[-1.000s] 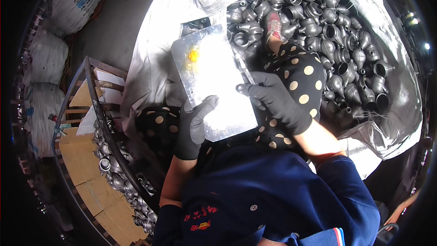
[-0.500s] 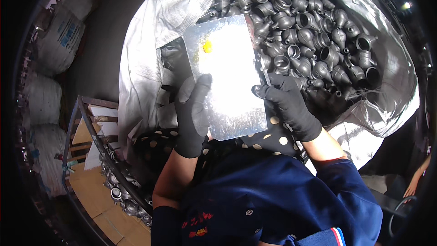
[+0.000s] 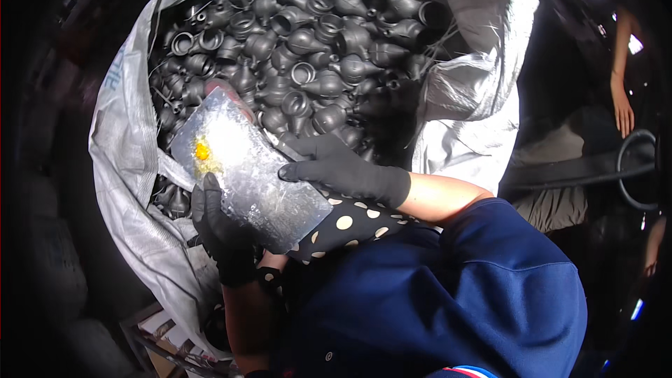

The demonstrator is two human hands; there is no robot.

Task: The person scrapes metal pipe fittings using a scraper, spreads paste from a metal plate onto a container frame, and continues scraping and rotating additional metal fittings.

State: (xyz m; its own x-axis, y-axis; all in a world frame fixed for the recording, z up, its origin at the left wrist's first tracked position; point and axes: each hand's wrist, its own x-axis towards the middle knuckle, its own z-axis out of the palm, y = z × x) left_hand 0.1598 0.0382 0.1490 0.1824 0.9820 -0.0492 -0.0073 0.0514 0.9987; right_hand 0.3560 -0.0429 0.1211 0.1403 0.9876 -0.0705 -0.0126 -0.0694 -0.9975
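Note:
A flat rectangular metal plate (image 3: 252, 175), shiny and scuffed, lies tilted across my lap with a yellow blob (image 3: 202, 150) near its far left side. My right hand (image 3: 336, 168), in a black glove, grips the plate's right edge with the thumb on top; its other fingers are partly hidden. A thin pale strip (image 3: 275, 141) shows beside that hand, its kind unclear. My left hand (image 3: 222, 227), also black-gloved, holds the lower left edge, fingertips at the rim. Something reddish (image 3: 236, 101) peeks out beyond the far edge.
Past the plate, a large white woven sack (image 3: 126, 147) is full of black bulb-shaped rubber-looking parts (image 3: 308, 42). Polka-dot cloth (image 3: 350, 220) covers my lap. Another person's hand (image 3: 621, 108) hangs at the right, near a black ring (image 3: 637, 168). A rack (image 3: 157, 339) stands at lower left.
My view has swung right, so the sack and plate appear further left. The plate has turned, its far end leaning left, and its glare has lessened. Both hands stay on it.

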